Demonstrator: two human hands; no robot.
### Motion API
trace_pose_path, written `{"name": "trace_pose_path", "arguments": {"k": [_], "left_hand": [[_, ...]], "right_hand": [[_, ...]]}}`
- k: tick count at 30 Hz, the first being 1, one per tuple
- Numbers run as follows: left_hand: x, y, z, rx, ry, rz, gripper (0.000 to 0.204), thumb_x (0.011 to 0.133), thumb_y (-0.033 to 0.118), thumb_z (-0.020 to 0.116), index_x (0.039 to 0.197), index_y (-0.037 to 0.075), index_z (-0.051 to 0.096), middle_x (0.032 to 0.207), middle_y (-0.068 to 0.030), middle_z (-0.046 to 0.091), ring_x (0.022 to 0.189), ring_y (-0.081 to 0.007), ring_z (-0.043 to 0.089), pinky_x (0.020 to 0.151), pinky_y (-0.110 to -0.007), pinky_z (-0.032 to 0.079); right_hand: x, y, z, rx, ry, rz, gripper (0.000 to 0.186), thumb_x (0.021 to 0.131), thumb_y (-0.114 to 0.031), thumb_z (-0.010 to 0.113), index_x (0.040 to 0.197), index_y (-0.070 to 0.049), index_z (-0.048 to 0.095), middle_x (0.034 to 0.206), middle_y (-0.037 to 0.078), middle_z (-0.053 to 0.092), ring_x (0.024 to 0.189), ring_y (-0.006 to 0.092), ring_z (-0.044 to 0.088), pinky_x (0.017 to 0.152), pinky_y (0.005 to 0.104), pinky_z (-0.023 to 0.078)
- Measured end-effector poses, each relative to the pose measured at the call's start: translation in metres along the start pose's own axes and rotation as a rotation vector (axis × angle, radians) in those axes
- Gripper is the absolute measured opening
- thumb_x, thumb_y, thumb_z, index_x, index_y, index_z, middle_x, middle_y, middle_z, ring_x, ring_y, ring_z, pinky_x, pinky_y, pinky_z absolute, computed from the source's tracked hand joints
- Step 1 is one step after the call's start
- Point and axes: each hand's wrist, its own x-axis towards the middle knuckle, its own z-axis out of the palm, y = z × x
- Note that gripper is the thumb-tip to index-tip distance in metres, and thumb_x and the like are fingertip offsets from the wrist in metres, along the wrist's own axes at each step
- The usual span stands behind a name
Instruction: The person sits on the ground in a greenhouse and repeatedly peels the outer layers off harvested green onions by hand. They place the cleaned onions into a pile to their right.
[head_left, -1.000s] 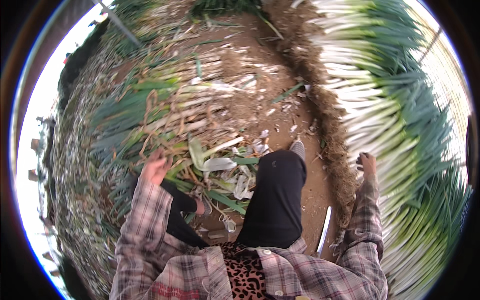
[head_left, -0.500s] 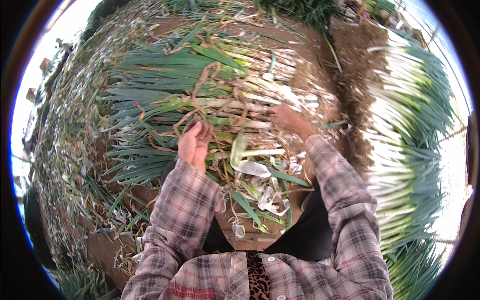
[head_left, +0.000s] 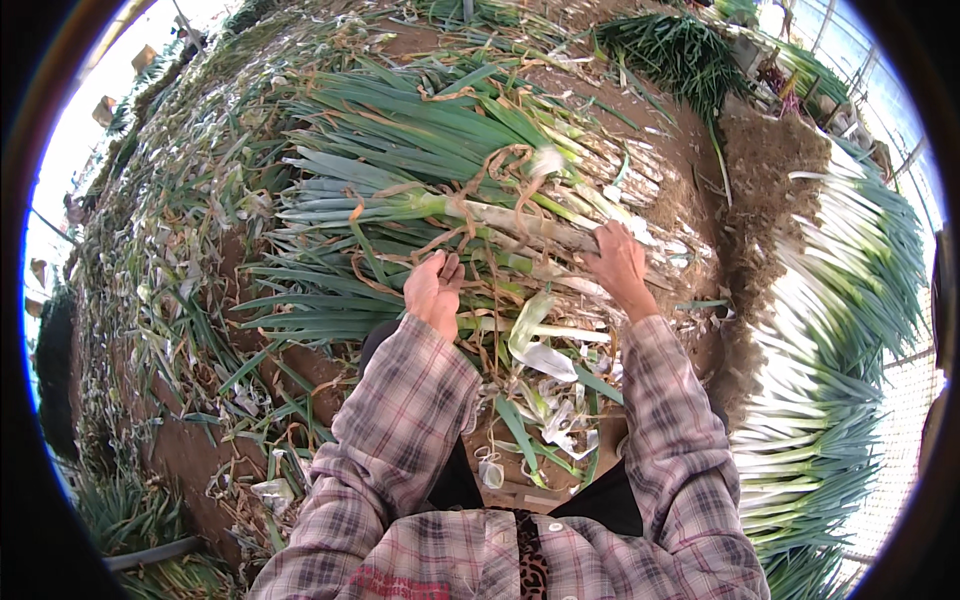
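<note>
A heap of unpeeled leeks [head_left: 440, 170] with long green leaves and dry brown skins lies on the earth in front of me. My right hand [head_left: 618, 262] rests on the pale stalks at the heap's right end, fingers curled over one of them. Over the middle of the heap, my left hand [head_left: 435, 290] hovers palm up with its fingers half apart among dry leaf strips, holding nothing that I can make out. Both arms wear plaid sleeves.
A neat row of cleaned white leeks [head_left: 830, 330] runs along the right side behind a ridge of soil [head_left: 750, 200]. Peeled skins and leaf scraps [head_left: 540, 400] lie between my knees. More leaf litter [head_left: 170, 260] covers the ground at left.
My view swung left from the cleaned row to the unpeeled heap. Both hands moved forward onto the heap, the right one from the right-hand row to the pale stalks.
</note>
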Motion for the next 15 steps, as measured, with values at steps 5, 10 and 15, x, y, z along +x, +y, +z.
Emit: {"name": "trace_pose_path", "arguments": {"k": [5, 10, 15], "left_hand": [[0.013, -0.003, -0.010, -0.016, -0.058, -0.045, 0.022, 0.087, 0.020, 0.046, 0.103, 0.004, 0.042, 0.095, -0.0081, 0.048, 0.086, -0.0200, 0.051, 0.075, -0.034, 0.042], [0.013, -0.001, -0.002, -0.264, -0.174, -0.160, 0.027, 0.087, 0.020, 0.048, 0.108, 0.003, 0.044, 0.109, -0.0114, 0.045, 0.096, -0.0262, 0.048, 0.086, -0.043, 0.040], [-0.005, -0.010, 0.012, -0.308, -0.282, -0.237, 0.027, 0.085, 0.018, 0.050, 0.106, 0.001, 0.046, 0.103, -0.0122, 0.050, 0.100, -0.0270, 0.046, 0.092, -0.045, 0.037]], "right_hand": [[-0.052, -0.031, -0.076, -0.081, 0.199, -0.063, 0.026, 0.060, -0.015, 0.068, 0.077, -0.003, 0.052, 0.084, 0.008, 0.046, 0.076, 0.0219, 0.049, 0.053, 0.0332, 0.038], [-0.116, -0.036, -0.136, -0.120, 0.336, -0.142, 0.034, 0.054, -0.005, 0.067, 0.083, -0.003, 0.051, 0.083, 0.009, 0.046, 0.076, 0.0250, 0.049, 0.055, 0.0347, 0.040], [-0.171, -0.016, -0.123, -0.099, 0.358, -0.034, 0.034, 0.056, -0.005, 0.067, 0.085, -0.004, 0.050, 0.083, 0.009, 0.046, 0.079, 0.0261, 0.047, 0.058, 0.0355, 0.041]]}}
